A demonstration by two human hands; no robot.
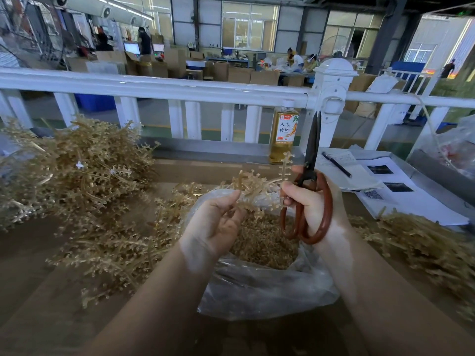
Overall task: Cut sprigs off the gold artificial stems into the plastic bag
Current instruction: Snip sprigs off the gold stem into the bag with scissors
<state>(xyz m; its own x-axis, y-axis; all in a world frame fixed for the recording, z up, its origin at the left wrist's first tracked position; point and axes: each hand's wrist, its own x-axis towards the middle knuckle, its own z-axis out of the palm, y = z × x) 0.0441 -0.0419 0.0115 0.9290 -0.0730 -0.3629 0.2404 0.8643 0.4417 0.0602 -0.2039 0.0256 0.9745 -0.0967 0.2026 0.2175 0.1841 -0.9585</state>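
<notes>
Two hands in view. Left hand, palm up, pinches one gold plastic branched stem between thumb and fingertips. Right hand grips one pair of black-bladed scissors with brown loop handles, blades together and pointing up, and also touches the stem. Stem lies between the hands, directly above one clear plastic bag holding cut gold sprigs, too many to count. Uncut stem heap left; second heap right, cut off by the frame. One bottle of amber drink behind.
</notes>
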